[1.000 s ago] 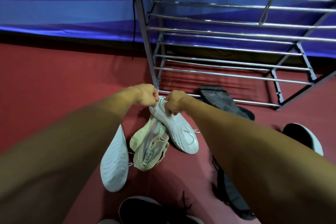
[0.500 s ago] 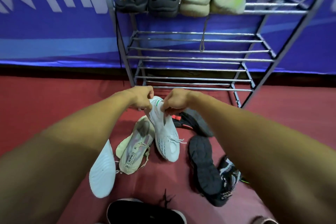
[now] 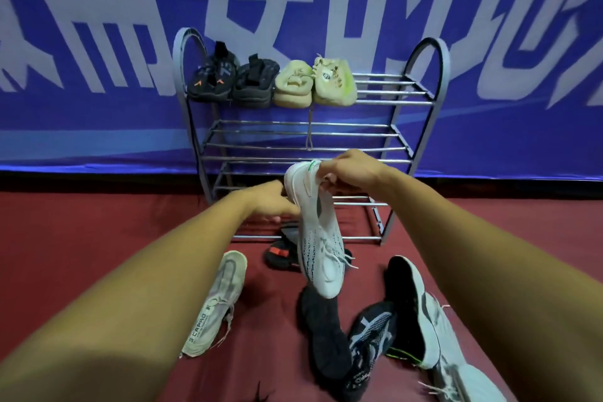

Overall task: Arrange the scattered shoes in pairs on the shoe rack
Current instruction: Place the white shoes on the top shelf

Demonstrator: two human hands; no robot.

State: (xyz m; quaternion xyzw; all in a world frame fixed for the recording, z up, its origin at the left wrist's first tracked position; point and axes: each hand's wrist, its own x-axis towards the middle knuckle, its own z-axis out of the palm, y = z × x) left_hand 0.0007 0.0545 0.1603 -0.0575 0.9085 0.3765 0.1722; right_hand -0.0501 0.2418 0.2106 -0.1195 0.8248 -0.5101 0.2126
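Pickup step: my right grip [image 3: 352, 173] is clamped on the white shoe [image 3: 321, 238] by its heel; left grip [image 3: 272, 202] too blurry to call. Next I'd find its mate, then rack [image 3: 388, 93] both.

Your view is evenly and fairly brightly lit; the shoes [image 3: 217, 303] cast only soft shadows on the red floor [image 3: 81, 254]. Motion blur smears the banner [image 3: 98, 114] lettering at 10 and 2 o'clock. Wide-angle distortion bows the shoe rack [image 3: 385, 93] posts, and its rails glint faintly at 12 o'clock.
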